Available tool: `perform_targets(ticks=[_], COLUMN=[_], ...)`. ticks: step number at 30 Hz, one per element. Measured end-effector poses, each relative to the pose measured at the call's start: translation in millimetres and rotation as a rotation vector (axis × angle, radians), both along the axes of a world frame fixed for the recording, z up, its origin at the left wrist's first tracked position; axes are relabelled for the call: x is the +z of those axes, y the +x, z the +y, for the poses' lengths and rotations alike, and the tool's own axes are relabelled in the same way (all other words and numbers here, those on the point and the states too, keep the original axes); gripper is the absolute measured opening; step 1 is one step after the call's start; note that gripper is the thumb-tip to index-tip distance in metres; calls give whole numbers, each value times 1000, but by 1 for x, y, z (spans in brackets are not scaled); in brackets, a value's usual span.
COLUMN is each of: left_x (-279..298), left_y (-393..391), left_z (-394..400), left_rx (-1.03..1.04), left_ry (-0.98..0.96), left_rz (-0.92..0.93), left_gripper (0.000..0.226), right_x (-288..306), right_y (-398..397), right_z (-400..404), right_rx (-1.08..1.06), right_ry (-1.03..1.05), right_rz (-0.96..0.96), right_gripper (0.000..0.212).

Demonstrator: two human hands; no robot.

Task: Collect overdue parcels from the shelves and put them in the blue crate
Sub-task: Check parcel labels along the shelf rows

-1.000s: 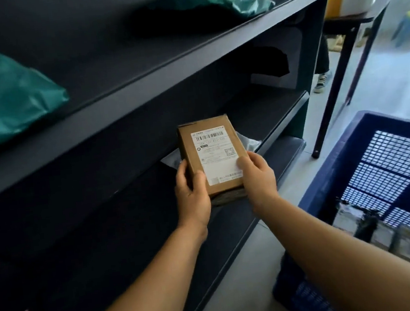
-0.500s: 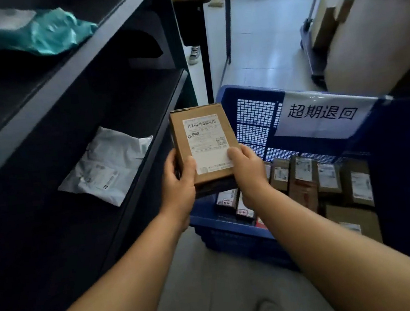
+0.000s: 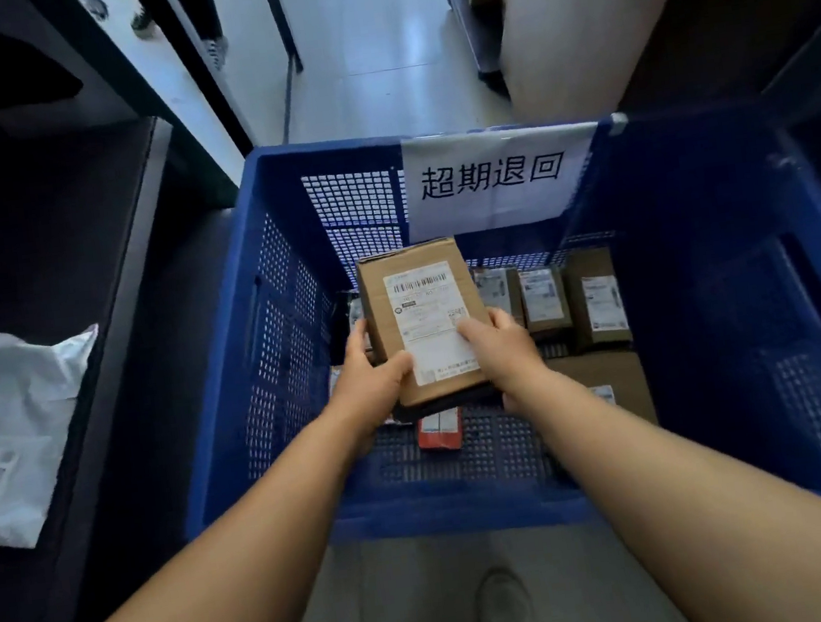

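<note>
The blue crate (image 3: 705,285) fills the space directly ahead of and below your hands, its paper sign (image 3: 496,181) on the far wall beyond your fingertips. To the left of your left arm runs the dark shelf (image 3: 99,276), where a white poly mailer (image 3: 4,433) lies, not yet collected; whether it is overdue cannot be judged from here. Beneath and to the right of your hands, several small labelled parcels (image 3: 572,301) already rest on the crate floor, so part of the collection appears done. Between your hands is the cardboard parcel (image 3: 420,325), label upward, held over the crate's interior and above its contents. Your left hand (image 3: 371,388) clasps its near left edge, thumb across the top face; your right hand (image 3: 498,346) clasps the near right edge, thumb on the label. What remains for this parcel is lowering it and letting go; after that, the shelves likely need further checking.
</note>
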State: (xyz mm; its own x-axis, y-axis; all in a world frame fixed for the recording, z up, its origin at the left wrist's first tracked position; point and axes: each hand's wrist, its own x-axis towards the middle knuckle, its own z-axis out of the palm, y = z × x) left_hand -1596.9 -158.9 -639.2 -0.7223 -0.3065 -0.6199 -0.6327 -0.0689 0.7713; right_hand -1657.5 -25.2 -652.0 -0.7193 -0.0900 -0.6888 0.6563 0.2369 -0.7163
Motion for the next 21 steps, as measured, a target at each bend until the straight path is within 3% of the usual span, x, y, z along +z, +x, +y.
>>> perform_targets(ticks=[5, 9, 12, 21], left_x=[-58, -109, -152, -261], left_y=[-30, -44, -49, -61], left_z=[18, 34, 43, 57], left_rx=[-168, -333, -451, -734], left_ry=[89, 81, 73, -45], left_rz=[-203, -333, -408, -559], left_gripper=[93, 77, 78, 84], right_x=[-54, -96, -130, -231], right_y=[-24, -39, -43, -38], right_z=[35, 58, 70, 78], right_rx=[75, 187, 274, 419], right_ry=[147, 256, 341, 434], right_rz=[-177, -340, -441, -658], right_gripper=[57, 45, 33, 33])
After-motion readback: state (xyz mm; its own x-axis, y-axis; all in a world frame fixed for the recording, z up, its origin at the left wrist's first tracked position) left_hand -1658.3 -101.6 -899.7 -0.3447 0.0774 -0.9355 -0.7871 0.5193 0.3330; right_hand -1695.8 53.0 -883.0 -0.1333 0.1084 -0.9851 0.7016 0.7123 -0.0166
